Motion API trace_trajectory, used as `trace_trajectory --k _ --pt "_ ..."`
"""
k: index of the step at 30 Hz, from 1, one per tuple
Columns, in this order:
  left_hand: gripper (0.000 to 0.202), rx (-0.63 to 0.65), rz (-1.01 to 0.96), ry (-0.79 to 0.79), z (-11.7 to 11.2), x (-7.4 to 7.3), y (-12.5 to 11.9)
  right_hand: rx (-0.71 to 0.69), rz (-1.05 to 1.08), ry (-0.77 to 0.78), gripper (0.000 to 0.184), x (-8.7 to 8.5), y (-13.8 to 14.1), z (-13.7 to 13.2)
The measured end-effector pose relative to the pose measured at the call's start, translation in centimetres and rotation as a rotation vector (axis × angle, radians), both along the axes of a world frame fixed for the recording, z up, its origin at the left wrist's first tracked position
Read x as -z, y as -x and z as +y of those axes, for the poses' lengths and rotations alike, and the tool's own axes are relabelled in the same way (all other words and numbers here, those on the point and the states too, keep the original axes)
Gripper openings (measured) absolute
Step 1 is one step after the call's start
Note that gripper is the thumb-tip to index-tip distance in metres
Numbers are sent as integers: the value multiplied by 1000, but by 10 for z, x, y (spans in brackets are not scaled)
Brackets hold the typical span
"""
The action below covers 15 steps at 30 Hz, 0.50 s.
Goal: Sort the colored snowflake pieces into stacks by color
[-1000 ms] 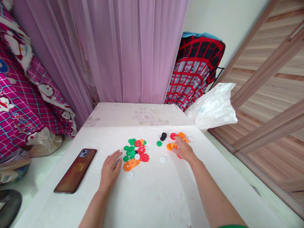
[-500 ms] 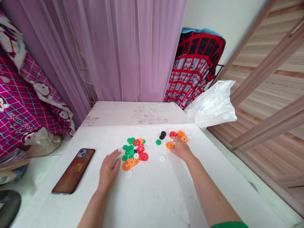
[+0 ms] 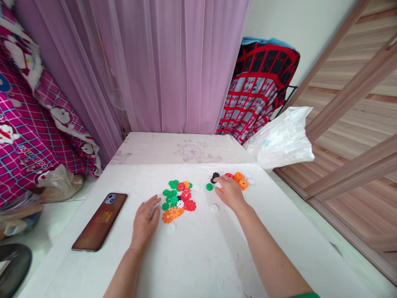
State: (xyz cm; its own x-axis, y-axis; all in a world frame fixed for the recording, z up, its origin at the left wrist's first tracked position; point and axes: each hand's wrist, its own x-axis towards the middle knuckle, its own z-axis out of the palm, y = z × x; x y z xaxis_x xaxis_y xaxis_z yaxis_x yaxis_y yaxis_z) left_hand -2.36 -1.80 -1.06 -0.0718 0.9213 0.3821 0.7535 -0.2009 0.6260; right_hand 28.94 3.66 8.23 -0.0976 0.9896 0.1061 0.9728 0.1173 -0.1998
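My left hand rests on the table with its fingers spread, just left of a heap of notched plastic discs. Green discs, red discs and orange discs overlap in that heap, with a white disc on top. My right hand is open, its fingertips at the black discs and its thumb near a green disc. It partly hides a red disc and an orange one. Below it lies a white disc.
A brown phone lies on the white-covered table at left. More orange discs sit beyond my right hand. A white plastic bag stands off the far right corner. Purple curtains hang behind.
My right hand has moved left, from the orange and red discs to the black discs. My left hand keeps its place beside the heap. The view has shifted slightly.
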Motion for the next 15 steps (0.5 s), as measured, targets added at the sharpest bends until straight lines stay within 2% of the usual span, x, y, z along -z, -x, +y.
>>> trace_trajectory --k 3,7,11,15 --pt "32 -2 4 13 0 1 0 -206 39 31 31 1 39 13" --pt "33 0 5 13 0 0 1 -326 0 87 32 9 78 34" --pt "33 -2 3 12 0 1 1 -401 -25 149 33 12 92 48" --pt "32 -1 4 11 -1 3 0 -363 -61 200 34 10 99 52"
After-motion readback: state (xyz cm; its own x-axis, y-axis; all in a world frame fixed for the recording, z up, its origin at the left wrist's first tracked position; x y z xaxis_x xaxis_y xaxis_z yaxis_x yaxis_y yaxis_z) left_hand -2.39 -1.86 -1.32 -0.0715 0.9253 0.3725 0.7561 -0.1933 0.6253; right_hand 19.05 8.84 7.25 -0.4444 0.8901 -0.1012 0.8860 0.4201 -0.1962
